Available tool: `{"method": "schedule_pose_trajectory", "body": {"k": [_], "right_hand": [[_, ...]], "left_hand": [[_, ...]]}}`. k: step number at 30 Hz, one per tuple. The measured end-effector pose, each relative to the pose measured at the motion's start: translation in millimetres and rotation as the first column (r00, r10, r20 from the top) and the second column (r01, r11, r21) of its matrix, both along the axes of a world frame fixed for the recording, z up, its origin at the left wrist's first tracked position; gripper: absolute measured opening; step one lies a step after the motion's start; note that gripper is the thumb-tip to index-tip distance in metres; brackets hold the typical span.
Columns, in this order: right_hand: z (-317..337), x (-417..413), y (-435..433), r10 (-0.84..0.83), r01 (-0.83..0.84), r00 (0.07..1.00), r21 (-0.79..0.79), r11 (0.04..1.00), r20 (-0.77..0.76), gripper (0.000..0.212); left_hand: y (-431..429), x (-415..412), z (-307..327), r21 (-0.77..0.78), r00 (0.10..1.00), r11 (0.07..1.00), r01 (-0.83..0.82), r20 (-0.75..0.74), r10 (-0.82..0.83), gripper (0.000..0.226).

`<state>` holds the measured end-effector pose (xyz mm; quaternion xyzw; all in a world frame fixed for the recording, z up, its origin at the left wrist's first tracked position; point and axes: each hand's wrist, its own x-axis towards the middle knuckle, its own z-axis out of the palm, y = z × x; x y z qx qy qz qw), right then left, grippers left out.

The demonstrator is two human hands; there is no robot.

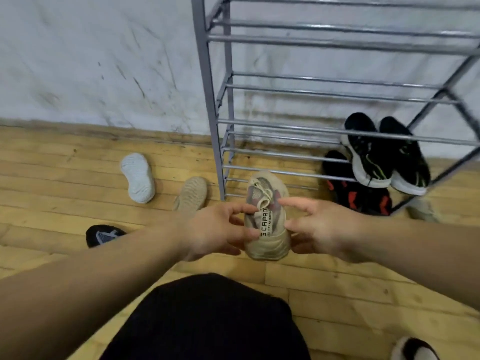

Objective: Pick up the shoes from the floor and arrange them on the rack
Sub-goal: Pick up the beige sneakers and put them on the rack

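Filling the near edge, a dark-clad knee (207,320) sits over the wooden floor (363,294). Just beyond, both hands hold a beige shoe (267,229) between them, toe towards the rack (220,126). The left hand (215,229) has its grip curled round the shoe's left side. The right hand (324,229) cups the other side, forefinger stretched onto the laces. Farther left on the floor lie a black shoe (105,235), then a second beige shoe (191,193) and a white shoe (137,178), both sole-up. On the rack's lower bars a black pair (384,157) rests above black-and-red shoes (358,196).

Both hands, left (218,229) and right (322,227), grip a beige shoe (267,216) before the rack (215,126).
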<state>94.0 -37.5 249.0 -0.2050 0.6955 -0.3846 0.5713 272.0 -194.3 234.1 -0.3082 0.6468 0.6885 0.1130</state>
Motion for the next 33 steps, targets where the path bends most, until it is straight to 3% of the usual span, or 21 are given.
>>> {"method": "schedule_pose_trajectory", "body": {"k": [5, 10, 13, 17, 26, 33], "right_hand": [[91.5, -27.7, 85.0, -0.033, 0.032, 0.999, -0.037, 0.999, -0.036, 0.045], [150.1, -68.9, 176.8, -0.234, 0.217, 0.966, -0.156, 0.964, -0.107, 0.047], [163.0, -88.0, 212.5, -0.363, 0.31, 0.907, -0.245, 0.919, -0.213, 0.05], [161.1, -89.3, 227.2, -0.389, 0.313, 0.871, -0.269, 0.911, -0.302, 0.054], [164.0, -98.9, 240.0, -0.484, 0.377, 0.813, -0.342, 0.861, -0.324, 0.055], [149.6, -105.8, 229.3, -0.455, 0.365, 0.839, -0.309, 0.878, -0.3, 0.052]], "left_hand": [[54.2, -45.8, 96.8, -0.1, 0.977, 0.975, 0.2, -0.059, -0.207, 0.052], [126.1, -123.7, 147.1, -0.236, 0.937, 0.939, 0.249, -0.187, -0.295, 0.051], [162.7, -161.2, 152.6, -0.282, 0.911, 0.928, 0.243, -0.262, -0.318, 0.055], [179.1, -171.1, 146.0, -0.366, 0.881, 0.901, 0.232, -0.313, -0.354, 0.055], [190.8, -193.3, 141.7, -0.274, 0.87, 0.952, 0.134, -0.428, -0.246, 0.056], [177.8, -191.1, 136.7, -0.269, 0.891, 0.951, 0.151, -0.379, -0.248, 0.053]]}}
